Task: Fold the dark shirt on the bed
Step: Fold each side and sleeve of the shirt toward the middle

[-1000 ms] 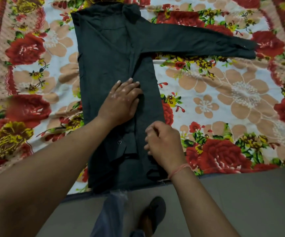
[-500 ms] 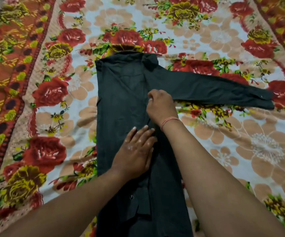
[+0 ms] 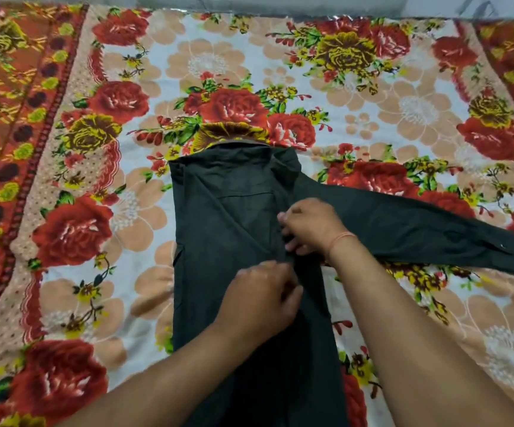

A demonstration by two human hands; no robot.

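A dark long-sleeved cloth shirt point(image 3: 225, 229) lies flat on a bed covered by a thick blanket printed with red roses and peach flowers on white point(image 3: 403, 100). The shirt sits in the middle of the bed. Its collar point(image 3: 243, 148) is at the far end and its body runs straight toward the near edge, where it passes under the forearms and out of view. Its left side is folded in, giving a straight left edge. One sleeve point(image 3: 403, 226) stretches out to the right across the blanket, sloping slightly nearer as it goes, and ends in a cuff point(image 3: 493, 254) with a small pale button.

Both hands are on the shirt's body, along a raised lengthwise fold of fabric just right of its centre line. The right hand point(image 3: 311, 226) is the farther one, level with the point where the sleeve leaves the body. Its fingers are curled and closed on that fold, gripping the cloth, and a thin orange thread band point(image 3: 340, 241) circles its wrist. The left hand point(image 3: 262, 300) is nearer and slightly left of it, seen from the back. Its fingers are bent with the tips on the same fold, just near of the right hand. Motion blur hides whether they pinch the cloth or only press on it, so its grip cannot be told. The two hands are close together but not touching.

The blanket's left and right margins carry an orange-red border with yellow flowers point(image 3: 12, 97).
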